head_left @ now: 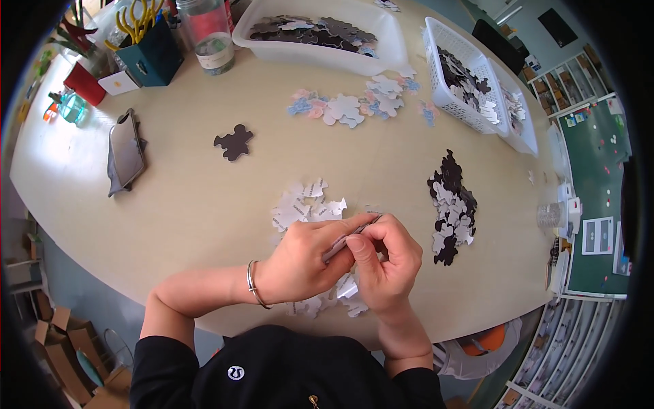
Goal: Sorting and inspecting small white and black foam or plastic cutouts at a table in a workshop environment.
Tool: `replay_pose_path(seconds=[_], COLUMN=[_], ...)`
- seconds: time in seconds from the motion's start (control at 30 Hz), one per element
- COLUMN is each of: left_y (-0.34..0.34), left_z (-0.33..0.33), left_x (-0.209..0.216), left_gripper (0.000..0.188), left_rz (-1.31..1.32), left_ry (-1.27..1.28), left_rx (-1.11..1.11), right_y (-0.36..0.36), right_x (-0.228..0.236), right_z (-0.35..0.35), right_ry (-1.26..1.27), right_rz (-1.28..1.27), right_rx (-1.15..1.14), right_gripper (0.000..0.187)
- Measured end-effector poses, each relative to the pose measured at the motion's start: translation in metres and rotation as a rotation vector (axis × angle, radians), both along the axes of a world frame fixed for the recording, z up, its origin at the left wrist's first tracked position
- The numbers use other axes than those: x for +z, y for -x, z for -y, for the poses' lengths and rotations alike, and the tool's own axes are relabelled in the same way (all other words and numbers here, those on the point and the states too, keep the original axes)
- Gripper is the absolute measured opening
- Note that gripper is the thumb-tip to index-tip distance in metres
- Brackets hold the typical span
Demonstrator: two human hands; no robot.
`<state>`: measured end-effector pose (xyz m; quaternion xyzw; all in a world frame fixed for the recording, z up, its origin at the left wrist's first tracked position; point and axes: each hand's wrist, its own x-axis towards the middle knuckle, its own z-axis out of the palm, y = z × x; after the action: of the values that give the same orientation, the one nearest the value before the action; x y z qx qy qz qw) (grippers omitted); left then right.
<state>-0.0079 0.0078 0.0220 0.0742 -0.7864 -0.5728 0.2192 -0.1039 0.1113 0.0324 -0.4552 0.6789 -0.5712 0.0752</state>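
My left hand [300, 253] and my right hand [390, 267] meet above the near middle of the table. Between their fingers they pinch a thin grey flat cutout [335, 249], seen nearly edge-on and partly covered by the fingers. Under and around the hands lie torn white backing-paper scraps [294, 208] with print on them; more paper scraps [349, 286] show below the wrists. To the upper left, one black figure-shaped cutout [234, 142] rests flat by itself. Right of my hands is a heap of black and white cutouts [451, 208], loosely overlapping.
Pastel and white cutouts [344, 109] lie in a row farther back. Behind them stands a white tub [320, 60] of dark cutouts, with a perforated white basket [470, 112] to its right. At left are a grey pouch [127, 155], a dark blue tool holder [151, 63] and a clear jar [214, 53].
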Motion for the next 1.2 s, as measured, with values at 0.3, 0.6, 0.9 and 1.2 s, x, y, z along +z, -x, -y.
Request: replay_pose_path(seconds=[0.3, 0.6, 0.9, 1.2], left_y=[-0.004, -0.005, -0.007, -0.010], left_z=[0.001, -0.001, 0.002, 0.003], left_x=[0.010, 0.010, 0.015, 0.017], left_gripper=[0.044, 0.042, 0.041, 0.043], left_rz=[0.026, -0.043, 0.002, 0.035], left_ry=[0.054, 0.086, 0.174, 0.170], left_rx=[0.003, 0.062, 0.042, 0.022], right_y=[0.002, 0.001, 0.002, 0.001], right_x=[0.007, 0.010, 0.017, 0.017], right_z=[-0.002, -0.004, -0.005, -0.005], right_ry=[-0.020, -0.035, -0.092, -0.079], right_rz=[-0.017, 0.082, -0.070, -0.119], right_rx=[0.117, 0.142, 0.170, 0.172], right_gripper=[0.015, 0.010, 0.006, 0.005])
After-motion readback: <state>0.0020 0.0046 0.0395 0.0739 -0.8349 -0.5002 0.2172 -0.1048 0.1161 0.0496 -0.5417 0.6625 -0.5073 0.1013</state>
